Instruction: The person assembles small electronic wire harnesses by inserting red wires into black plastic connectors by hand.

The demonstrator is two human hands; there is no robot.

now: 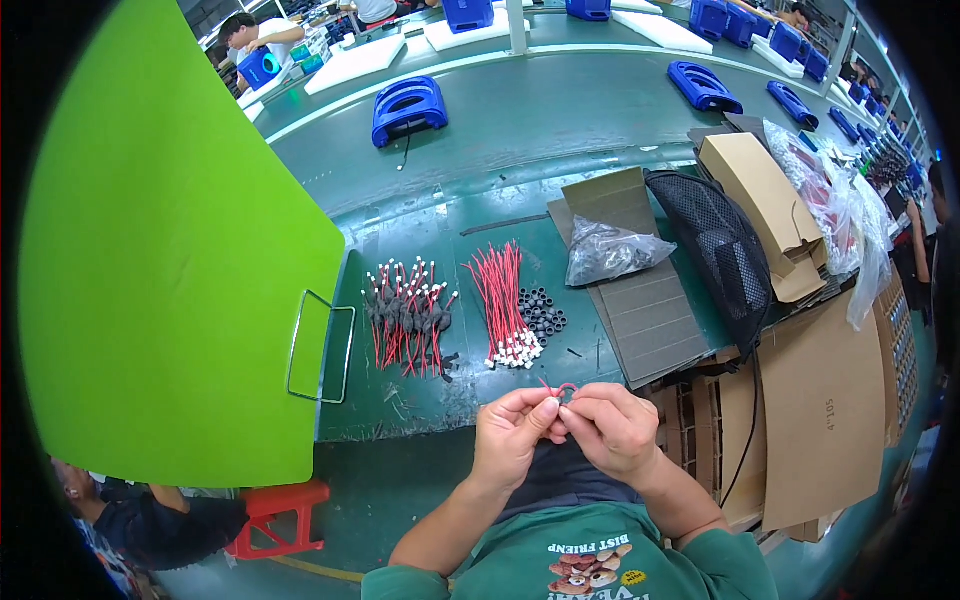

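My left hand and my right hand meet just in front of the table's near edge, their fingertips pinched together. Between them is a thin red wire, which curves up above the fingers; its ends are mostly hidden. Beyond my hands lies a bundle of red wires with white connectors at the near end. Right beside it sits a cluster of small black rings. Farther left is a pile of red wires with black lumps on them and white connectors at the far end.
A green panel with a metal handle walls off the left. On the right are a plastic bag of dark parts, cardboard sheets, a black mesh cover and an open carton. Blue housings stand on the line behind.
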